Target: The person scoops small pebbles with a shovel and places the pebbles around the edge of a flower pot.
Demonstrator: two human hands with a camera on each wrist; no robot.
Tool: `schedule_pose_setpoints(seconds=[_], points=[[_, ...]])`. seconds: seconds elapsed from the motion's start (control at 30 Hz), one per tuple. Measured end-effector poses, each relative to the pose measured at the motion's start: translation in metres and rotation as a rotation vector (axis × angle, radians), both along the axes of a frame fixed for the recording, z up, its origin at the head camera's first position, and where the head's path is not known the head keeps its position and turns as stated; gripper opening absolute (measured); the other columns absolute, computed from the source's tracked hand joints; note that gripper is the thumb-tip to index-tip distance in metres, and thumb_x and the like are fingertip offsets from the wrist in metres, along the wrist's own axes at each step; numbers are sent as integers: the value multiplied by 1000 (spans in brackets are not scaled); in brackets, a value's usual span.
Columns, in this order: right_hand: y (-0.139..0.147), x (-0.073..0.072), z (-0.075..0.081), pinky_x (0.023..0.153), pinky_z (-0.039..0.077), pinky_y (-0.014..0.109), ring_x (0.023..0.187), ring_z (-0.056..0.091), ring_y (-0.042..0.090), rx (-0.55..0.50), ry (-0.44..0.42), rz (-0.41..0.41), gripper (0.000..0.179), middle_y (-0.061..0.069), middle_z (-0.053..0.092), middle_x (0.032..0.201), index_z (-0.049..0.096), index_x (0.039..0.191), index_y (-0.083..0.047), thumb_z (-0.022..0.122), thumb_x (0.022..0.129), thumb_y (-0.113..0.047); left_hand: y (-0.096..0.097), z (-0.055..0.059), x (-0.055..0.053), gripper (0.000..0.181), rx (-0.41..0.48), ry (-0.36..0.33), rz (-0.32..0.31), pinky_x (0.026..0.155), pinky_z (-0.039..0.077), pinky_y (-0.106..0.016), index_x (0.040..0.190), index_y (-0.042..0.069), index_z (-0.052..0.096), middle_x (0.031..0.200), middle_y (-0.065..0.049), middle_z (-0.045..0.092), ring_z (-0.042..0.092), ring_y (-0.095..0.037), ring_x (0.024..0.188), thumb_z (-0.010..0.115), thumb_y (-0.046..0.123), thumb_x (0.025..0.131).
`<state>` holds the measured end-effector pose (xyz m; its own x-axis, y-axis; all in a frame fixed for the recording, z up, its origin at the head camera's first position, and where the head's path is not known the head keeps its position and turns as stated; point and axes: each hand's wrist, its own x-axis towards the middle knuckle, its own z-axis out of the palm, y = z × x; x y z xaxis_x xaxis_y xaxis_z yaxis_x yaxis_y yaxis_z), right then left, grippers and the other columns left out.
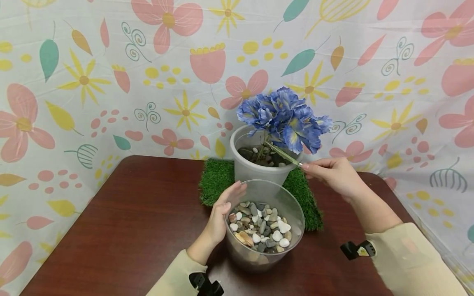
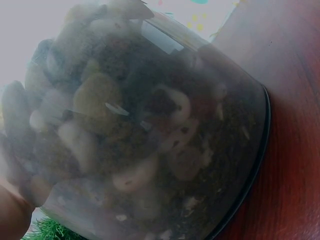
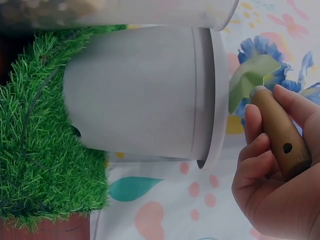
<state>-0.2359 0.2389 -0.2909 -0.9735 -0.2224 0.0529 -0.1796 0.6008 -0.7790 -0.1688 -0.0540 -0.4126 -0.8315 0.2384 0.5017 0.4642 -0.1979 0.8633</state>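
Note:
My right hand (image 1: 335, 174) grips the wooden handle (image 3: 280, 132) of a small garden trowel. Its pale green blade (image 1: 280, 153) slants over the rim of a light grey flower pot (image 1: 264, 173) and in among the stems. Blue artificial flowers (image 1: 285, 115) stand in the pot, with soil and a few pebbles (image 1: 255, 150) at their base. Against the left side of a clear plastic bowl (image 1: 296, 213) rests my left hand (image 1: 216, 220), fingers extended along the wall near the rim. Grey, white and tan pebbles (image 1: 263, 226) fill the lower part of the bowl.
The pot stands on a square of artificial grass (image 1: 218, 181), with the bowl in front of it. Underneath is a dark red-brown table (image 1: 129, 230). A flower-patterned cloth (image 1: 155, 82) hangs close behind the table's back edge.

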Motion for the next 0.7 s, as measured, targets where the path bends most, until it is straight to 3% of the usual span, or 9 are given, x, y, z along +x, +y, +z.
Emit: schedule_pose_setpoints(seconds=[0.3,0.7], points=[[1,1,2,54,42,28,58,50,9,-26,12,-2,45,-13,68,69,69,112,0,62,88,-38,0,0,0,63,-1,2,-4,109,26,-63,144,-12,23,143,-34,35,36,-50,130,22,16,87],[-1,11,0,59,47,24,68,57,2,-24,70,-22,41,-17,68,73,71,110,-3,65,86,-35,1,2,1,64,4,-14,-10,109,25,-63,145,-10,23,143,-33,35,35,-49,131,22,17,86]])
